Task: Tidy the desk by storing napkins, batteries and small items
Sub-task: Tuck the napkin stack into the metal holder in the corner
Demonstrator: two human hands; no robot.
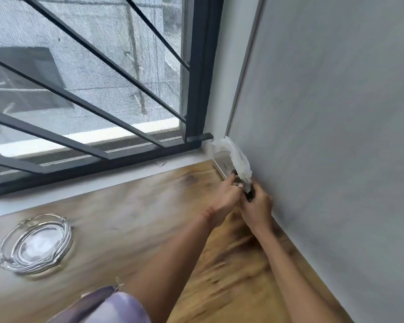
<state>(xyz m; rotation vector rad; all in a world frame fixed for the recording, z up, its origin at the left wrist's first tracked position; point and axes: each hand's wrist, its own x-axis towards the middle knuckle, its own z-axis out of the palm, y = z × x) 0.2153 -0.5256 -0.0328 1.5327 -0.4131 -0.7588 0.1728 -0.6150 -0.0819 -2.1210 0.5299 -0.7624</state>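
Observation:
A shiny metal napkin holder [222,163] stands in the far right corner of the wooden desk [131,220], against the grey wall. White napkins [237,157] stick out of its top. My left hand [224,201] grips the holder's near end with curled fingers. My right hand [257,208] grips the same end from the wall side, around a dark part of the holder. What lies inside the holder is hidden.
A clear glass dish [35,243] sits on the desk at the left. A window with dark metal bars [91,89] runs along the desk's far edge. The grey wall [336,136] bounds the right side. A purple sleeve [107,306] shows at the bottom.

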